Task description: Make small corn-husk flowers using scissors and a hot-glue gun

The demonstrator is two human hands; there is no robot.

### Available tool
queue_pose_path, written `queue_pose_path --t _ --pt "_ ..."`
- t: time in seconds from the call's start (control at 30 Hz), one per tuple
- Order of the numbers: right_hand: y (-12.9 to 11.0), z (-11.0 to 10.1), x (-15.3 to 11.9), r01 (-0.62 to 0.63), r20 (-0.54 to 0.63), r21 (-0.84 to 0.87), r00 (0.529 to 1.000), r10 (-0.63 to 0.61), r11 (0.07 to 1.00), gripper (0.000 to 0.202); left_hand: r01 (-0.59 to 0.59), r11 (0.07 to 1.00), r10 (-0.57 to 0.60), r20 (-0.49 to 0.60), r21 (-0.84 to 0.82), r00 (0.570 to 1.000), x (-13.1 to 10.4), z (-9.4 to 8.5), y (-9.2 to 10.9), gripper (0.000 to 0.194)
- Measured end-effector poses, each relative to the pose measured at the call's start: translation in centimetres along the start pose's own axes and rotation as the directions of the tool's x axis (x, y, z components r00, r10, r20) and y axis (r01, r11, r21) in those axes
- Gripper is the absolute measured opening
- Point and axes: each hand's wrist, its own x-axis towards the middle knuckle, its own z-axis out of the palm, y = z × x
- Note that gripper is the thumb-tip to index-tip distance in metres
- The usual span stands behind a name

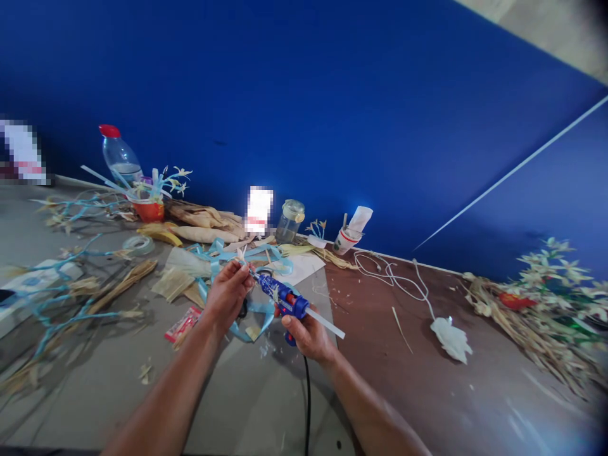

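Note:
My right hand [311, 334] grips a blue hot glue gun [284, 299] by its handle. A translucent glue stick [327, 323] juts from the gun's back end, and a black cord [308, 392] hangs below it. With fingertips pinched together, my left hand [231, 288] holds a small pale petal-like piece [241, 256] right by the gun's nozzle. Whether the nozzle touches it I cannot tell. Light blue ribbon [216, 248] lies in loops behind and beneath both hands. A red and white packet [183, 323] rests beside my left forearm.
Blue-wrapped flower stems [71, 323] spread across the left. Behind stand a red pot [149, 211], a bottle [118, 155], a glass jar [289, 221] and a white cup [348, 240]. Dried husks [204, 218] line the wall. A white cable [394, 278] and white flowers [551, 272] lie right.

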Motion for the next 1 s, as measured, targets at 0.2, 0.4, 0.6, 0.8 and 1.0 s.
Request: queue_pose_path --t 0.2,0.4,0.6,0.8,1.0 --pt "0.6 -0.2 -0.4 0.000 -0.009 0.007 1.000 0.000 1.000 0.039 -0.008 0.999 0.007 -0.034 -0.037 0.999 0.2 -0.2 0.0 0.030" --pt "0.8 -0.2 -0.7 -0.016 0.013 0.063 1.000 0.015 0.998 0.039 0.009 1.000 -0.009 0.012 -0.027 1.000 -0.1 0.0 0.2 0.027" --pt "0.5 0.1 -0.2 -0.024 0.000 0.058 1.000 0.024 0.998 0.041 0.035 0.999 -0.034 0.012 -0.039 0.999 -0.3 0.1 0.4 0.024" --pt "0.9 -0.1 -0.4 -0.056 0.008 0.069 0.998 0.055 0.996 0.041 0.042 0.997 -0.042 -0.003 -0.058 0.999 0.0 -0.2 0.3 0.025" --pt "1.3 -0.1 -0.7 -0.048 0.006 0.098 0.999 0.048 0.994 0.043 0.041 0.997 -0.041 0.005 -0.068 0.999 0.0 -0.1 0.3 0.024"
